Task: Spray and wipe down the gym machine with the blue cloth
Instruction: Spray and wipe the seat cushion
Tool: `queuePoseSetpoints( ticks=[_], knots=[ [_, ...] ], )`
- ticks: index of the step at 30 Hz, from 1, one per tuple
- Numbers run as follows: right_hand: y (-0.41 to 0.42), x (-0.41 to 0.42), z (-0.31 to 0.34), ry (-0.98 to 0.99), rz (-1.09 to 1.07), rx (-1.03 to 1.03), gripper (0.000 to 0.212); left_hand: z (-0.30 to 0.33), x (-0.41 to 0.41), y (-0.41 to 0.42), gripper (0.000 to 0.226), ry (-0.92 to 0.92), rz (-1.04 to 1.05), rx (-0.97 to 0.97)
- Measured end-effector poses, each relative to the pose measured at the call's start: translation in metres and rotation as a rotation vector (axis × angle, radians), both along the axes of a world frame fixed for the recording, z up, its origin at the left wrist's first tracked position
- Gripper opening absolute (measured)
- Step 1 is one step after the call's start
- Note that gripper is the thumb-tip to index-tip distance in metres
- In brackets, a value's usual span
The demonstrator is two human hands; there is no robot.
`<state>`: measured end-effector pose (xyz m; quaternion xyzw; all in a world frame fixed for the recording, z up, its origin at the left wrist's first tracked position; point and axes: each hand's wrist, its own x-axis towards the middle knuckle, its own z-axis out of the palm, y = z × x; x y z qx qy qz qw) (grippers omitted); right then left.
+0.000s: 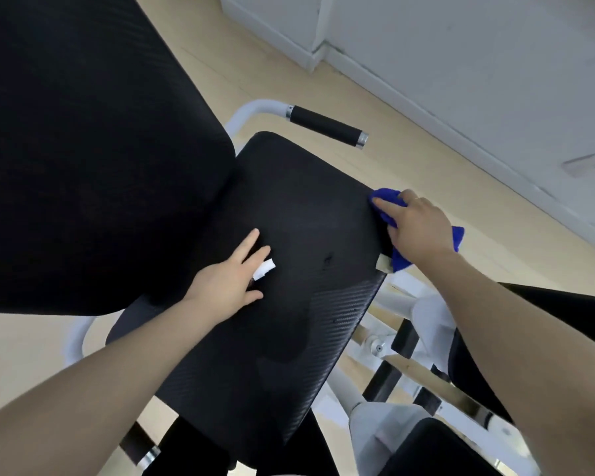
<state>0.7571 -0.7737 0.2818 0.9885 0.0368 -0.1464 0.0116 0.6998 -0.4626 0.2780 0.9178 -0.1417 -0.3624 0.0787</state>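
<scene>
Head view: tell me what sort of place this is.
Probably a gym or home workout room. A black padded seat and backrest sit on a white tube frame with a foam-grip handle, on a pale wood floor. The right hand presses a blue cloth on the seat's edge.

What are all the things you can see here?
seat pad: one, black, middle
back pad: one, black, upper left
blue cloth: one, at the seat's right edge
handles: two seen, black grips on white tubes, one above the seat, one lower left
frame: white, right of the seat
floor: pale wood
wall: white, upper right
left hand: flat on the seat, white wrap on one finger
right hand: presses the cloth
</scene>
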Motion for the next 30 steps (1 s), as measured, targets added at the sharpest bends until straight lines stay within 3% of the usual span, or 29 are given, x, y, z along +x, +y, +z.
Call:
queuePoseSetpoints(
  ticks=[3,6,9,13,16,22,25,27,30],
  knots=[
    [0.033,-0.04,-0.004,-0.002,-0.107,0.15,0.048,0.0,-0.009,0.002,0.098,0.046,-0.069,0.036],
    [0.059,-0.094,-0.002,0.079,0.076,0.349,0.038,-0.002,-0.015,0.002,0.099,0.061,-0.156,0.03],
    [0.051,-0.099,0.001,0.08,0.256,0.324,0.035,0.002,-0.014,0.007,0.086,0.034,-0.209,0.031],
    [0.028,-0.05,-0.001,-0.089,-0.094,0.097,0.041,0.003,-0.01,0.025,0.08,-0.02,-0.207,0.039],
    [0.04,-0.045,-0.004,-0.092,-0.234,0.163,0.042,-0.004,-0.009,0.038,0.084,-0.034,-0.186,0.035],
    [0.129,-0.134,-0.01,0.096,0.244,0.355,0.036,-0.005,-0.012,0.051,0.085,0.01,-0.104,0.039],
    [0.121,-0.115,-0.004,0.091,0.434,0.272,0.04,0.0,-0.007,0.057,0.085,0.0,-0.105,0.021],
    [0.098,-0.081,0.0,0.017,0.302,0.168,0.039,0.0,-0.002,0.059,0.088,-0.009,-0.116,0.029],
    [0.068,-0.04,-0.004,-0.103,-0.114,0.04,0.043,-0.009,0.007,0.06,0.094,-0.042,-0.133,0.081]
  ],
)
